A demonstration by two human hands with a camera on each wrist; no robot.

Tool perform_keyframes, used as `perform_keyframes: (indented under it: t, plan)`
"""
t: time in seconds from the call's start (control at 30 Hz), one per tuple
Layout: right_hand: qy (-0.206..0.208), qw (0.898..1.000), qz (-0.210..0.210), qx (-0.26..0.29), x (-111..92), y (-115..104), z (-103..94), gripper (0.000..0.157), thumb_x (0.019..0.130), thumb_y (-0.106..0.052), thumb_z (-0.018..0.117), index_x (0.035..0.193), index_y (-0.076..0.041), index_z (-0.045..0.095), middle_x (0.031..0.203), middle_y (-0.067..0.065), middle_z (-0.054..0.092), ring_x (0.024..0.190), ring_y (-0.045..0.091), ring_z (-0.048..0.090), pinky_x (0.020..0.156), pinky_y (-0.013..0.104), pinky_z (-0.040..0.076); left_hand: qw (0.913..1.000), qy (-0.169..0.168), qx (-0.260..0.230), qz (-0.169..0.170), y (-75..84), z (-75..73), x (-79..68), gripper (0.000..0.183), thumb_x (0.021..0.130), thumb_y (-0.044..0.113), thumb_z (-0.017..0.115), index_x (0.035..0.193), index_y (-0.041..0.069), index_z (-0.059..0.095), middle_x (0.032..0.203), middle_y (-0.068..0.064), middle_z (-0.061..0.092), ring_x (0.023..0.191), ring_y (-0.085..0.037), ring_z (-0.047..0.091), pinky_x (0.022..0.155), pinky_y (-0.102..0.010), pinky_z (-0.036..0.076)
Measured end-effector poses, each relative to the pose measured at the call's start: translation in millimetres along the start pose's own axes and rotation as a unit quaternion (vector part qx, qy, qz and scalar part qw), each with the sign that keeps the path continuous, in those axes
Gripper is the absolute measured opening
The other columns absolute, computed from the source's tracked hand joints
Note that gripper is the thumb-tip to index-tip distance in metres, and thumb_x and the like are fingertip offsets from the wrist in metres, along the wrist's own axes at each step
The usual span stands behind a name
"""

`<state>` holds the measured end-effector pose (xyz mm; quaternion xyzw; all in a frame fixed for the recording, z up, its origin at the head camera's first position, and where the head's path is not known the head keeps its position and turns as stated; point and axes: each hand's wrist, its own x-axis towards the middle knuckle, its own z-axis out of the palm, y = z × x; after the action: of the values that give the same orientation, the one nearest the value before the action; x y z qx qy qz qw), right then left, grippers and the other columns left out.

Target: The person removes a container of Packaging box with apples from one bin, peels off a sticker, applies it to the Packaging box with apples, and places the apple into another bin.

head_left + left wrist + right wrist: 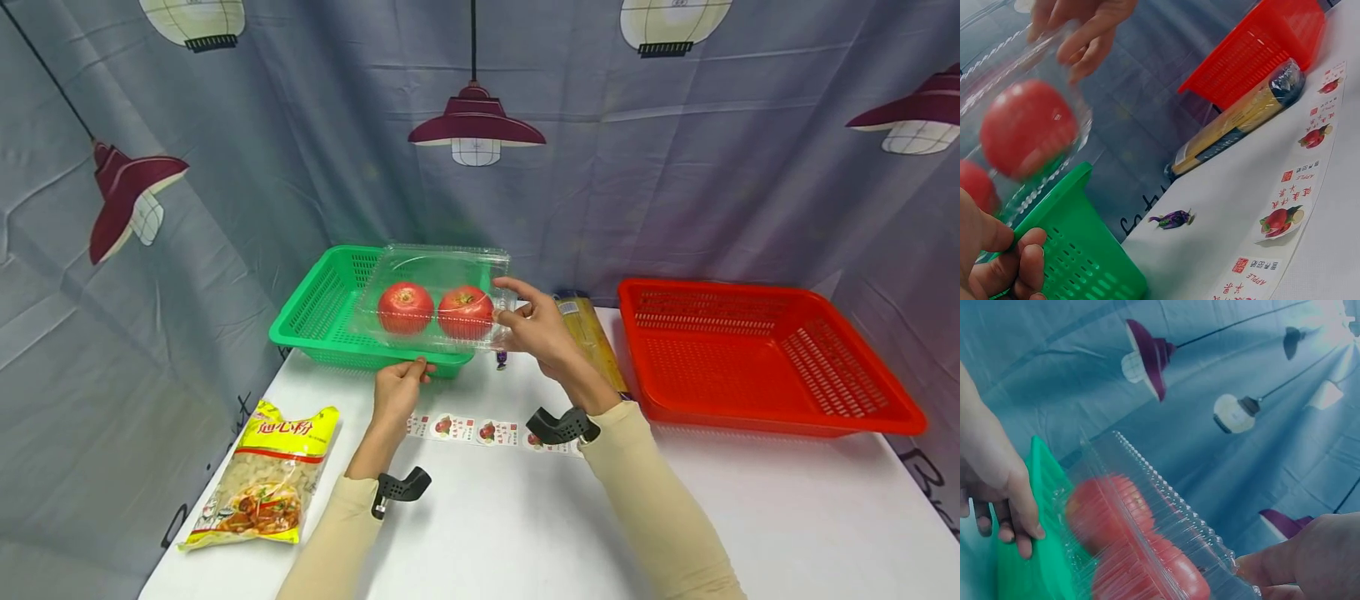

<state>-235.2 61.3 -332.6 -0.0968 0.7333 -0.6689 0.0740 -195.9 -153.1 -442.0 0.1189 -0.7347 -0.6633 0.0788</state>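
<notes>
A clear plastic clamshell box [427, 258] with two red apples [406, 307] inside is held tilted over the green basket [300, 332]. At the box's right end my right hand [536, 327] grips it between thumb and fingers. My left hand [397, 387] pinches the basket's front rim, below the box; the left wrist view shows its thumb and fingers at the green rim [1079, 178]. Both apples [1110, 509] show through the plastic in the right wrist view. Whether the box touches the basket I cannot tell.
An empty red basket [750, 417] stands at the right. Beside it lies a yellow pack [588, 337]. A strip of apple stickers [487, 432] runs across the white table [480, 525], with a small purple-wrapped candy [1172, 219] behind it. A yellow food bag [266, 479] lies at left.
</notes>
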Motion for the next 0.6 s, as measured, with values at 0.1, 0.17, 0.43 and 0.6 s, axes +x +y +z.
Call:
perform_keyframes:
  t: [0.1,0.17,0.43,0.6]
  plan:
    - [0.004,1.000,-0.003,-0.006,-6.7,0.8,-10.0,0.051,0.092,0.001,0.057,0.140,-0.015,0.054,0.088,0.018,0.047,0.063,0.019,0.052,0.063,0.036,0.057,1.0000,0.001,0.001,-0.005,0.1,-0.2,0.3,0.035,0.101,0.021,0.055,0.099,-0.010,0.071,0.090,-0.025,0.064,0.089,-0.026,0.056,0.084,-0.036,0.037]
    - [0.009,1.000,-0.001,-0.008,-12.7,0.6,-16.8,0.051,0.092,0.001,0.056,0.141,-0.015,0.053,0.094,0.019,0.046,0.071,0.021,0.051,0.065,0.037,0.058,1.0000,0.001,0.000,-0.008,-0.1,0.5,0.3,0.035,0.101,0.021,0.055,0.100,-0.010,0.071,0.089,-0.023,0.065,0.092,-0.029,0.056,0.083,-0.036,0.037]
    - [0.022,0.998,-0.014,-0.048,-39.1,1.7,-39.3,0.050,0.093,0.001,0.056,0.141,-0.015,0.054,0.107,0.018,0.042,0.088,0.026,0.043,0.065,0.034,0.056,0.9999,0.011,0.011,-0.001,-1.3,1.7,0.7,0.031,0.100,0.013,0.053,0.091,-0.011,0.070,0.083,-0.018,0.065,0.086,-0.024,0.052,0.077,-0.034,0.035]
    - [0.012,0.999,-0.024,-0.040,-56.8,6.5,-48.1,0.050,0.093,0.002,0.055,0.141,-0.013,0.052,0.100,0.019,0.042,0.085,0.028,0.046,0.065,0.036,0.057,0.9998,0.014,0.009,0.014,-2.2,1.5,1.0,0.024,0.099,0.008,0.050,0.090,-0.009,0.065,0.088,-0.018,0.062,0.091,-0.033,0.052,0.077,-0.038,0.039]
